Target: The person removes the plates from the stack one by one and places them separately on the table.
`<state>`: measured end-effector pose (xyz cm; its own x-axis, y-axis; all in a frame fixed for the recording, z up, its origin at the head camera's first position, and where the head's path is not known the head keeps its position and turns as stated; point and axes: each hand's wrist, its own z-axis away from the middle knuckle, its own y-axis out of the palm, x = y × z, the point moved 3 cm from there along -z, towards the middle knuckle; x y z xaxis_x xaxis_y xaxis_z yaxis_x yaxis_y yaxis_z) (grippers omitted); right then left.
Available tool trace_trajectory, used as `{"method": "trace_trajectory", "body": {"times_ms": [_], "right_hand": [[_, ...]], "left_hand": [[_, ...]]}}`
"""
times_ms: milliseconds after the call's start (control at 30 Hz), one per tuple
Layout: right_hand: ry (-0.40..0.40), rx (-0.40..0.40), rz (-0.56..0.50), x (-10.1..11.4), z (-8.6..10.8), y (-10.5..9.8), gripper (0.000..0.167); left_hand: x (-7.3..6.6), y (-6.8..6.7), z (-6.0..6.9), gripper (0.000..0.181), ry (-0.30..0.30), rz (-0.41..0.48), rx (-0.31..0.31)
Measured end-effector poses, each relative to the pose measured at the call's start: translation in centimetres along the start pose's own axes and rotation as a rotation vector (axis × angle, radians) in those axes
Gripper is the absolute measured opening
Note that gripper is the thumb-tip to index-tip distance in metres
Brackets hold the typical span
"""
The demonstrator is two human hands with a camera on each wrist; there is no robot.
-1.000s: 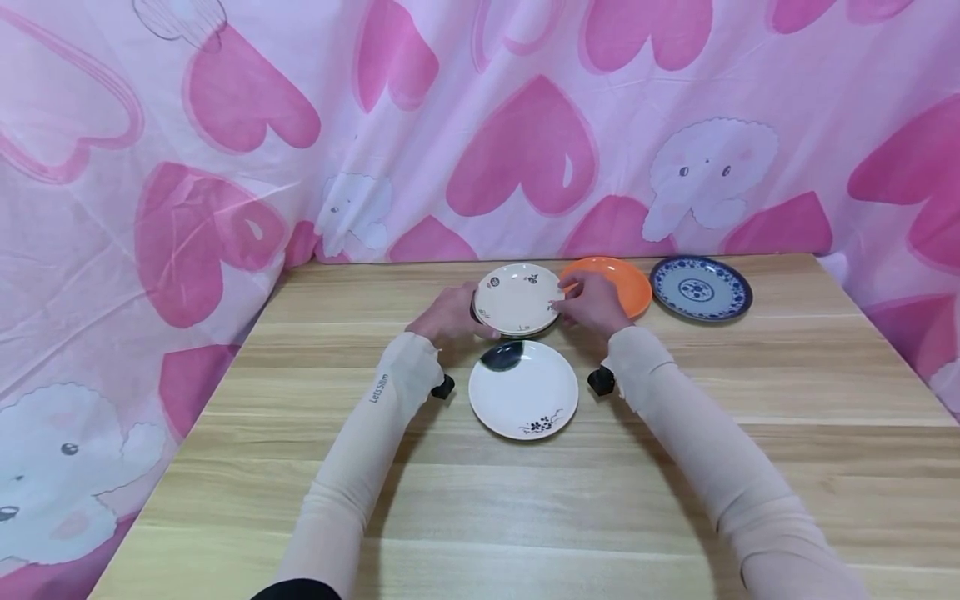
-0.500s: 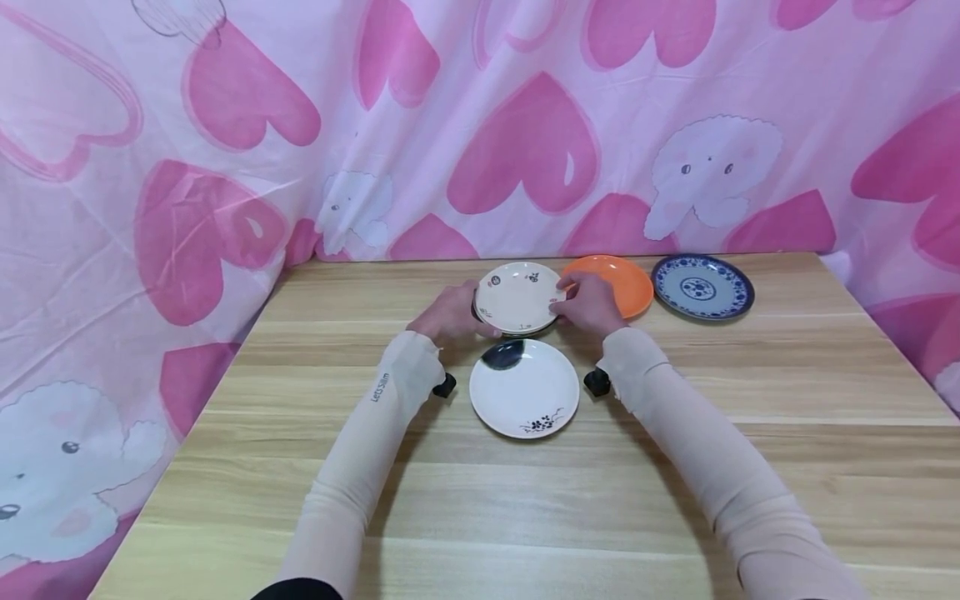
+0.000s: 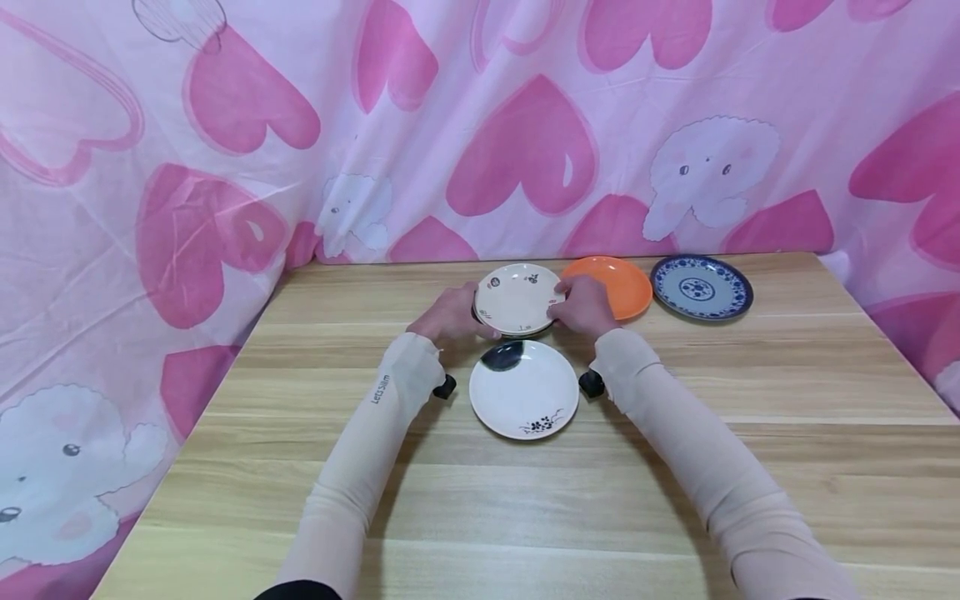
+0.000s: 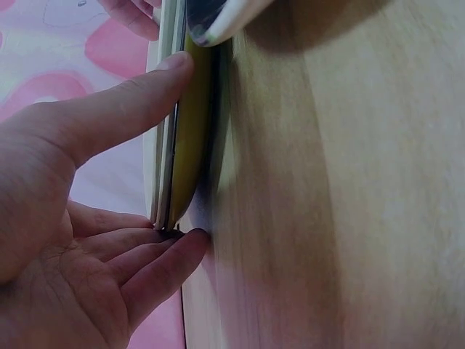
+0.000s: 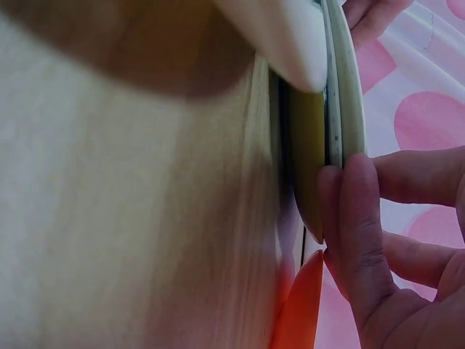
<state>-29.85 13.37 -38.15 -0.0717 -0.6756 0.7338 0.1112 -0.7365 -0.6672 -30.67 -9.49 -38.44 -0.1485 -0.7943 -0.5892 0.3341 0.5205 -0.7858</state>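
A cream plate (image 3: 517,300) with small floral prints tops a stack at the table's back. Beneath it, the left wrist view shows more rims and a yellowish plate (image 4: 190,138) at the bottom. My left hand (image 3: 450,312) holds the stack's left side, thumb along the near rim and fingers against the outer edge. On the opposite side my right hand (image 3: 587,307) pinches the stack's upper rims between thumb and fingers. Just in front lies a white plate (image 3: 525,396) with a dark patch and black flowers.
An orange plate (image 3: 628,292) lies right of the stack, partly behind my right hand. Farther right is a blue-and-white patterned plate (image 3: 697,287). A pink heart-print cloth (image 3: 521,150) hangs behind the wooden table (image 3: 525,508).
My right hand has shifted slightly left and closer around the stack's right rim. My left hand and the plates look unmoved.
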Motion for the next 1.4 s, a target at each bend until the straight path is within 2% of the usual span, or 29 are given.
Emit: {"method": "trace_trajectory", "body": {"times_ms": [167,367,700,967,1167,1400], "right_hand": [[0.018,0.012,0.005,0.2,0.1,-0.1,0.056],[0.057,0.018,-0.028,0.2,0.2,-0.3,0.057],[0.114,0.04,-0.157,-0.2,0.5,-0.6,0.058],[0.186,0.072,-0.317,-1.0,0.4,-0.8,0.059],[0.202,0.093,-0.37,-1.0,0.4,-1.1,0.059],[0.203,0.108,-0.382,-0.7,0.6,-2.0,0.059]], "left_hand": [[0.0,0.0,0.0,0.089,-0.007,-0.007,0.004],[-0.2,0.0,0.1,0.088,0.012,-0.03,-0.005],[-0.3,-0.1,0.1,0.085,0.022,-0.025,0.0],[-0.2,0.0,0.1,0.086,0.037,-0.009,-0.012],[0.0,0.1,0.0,0.089,0.032,-0.005,-0.016],[0.1,0.0,-0.1,0.089,0.049,0.003,-0.02]]}}
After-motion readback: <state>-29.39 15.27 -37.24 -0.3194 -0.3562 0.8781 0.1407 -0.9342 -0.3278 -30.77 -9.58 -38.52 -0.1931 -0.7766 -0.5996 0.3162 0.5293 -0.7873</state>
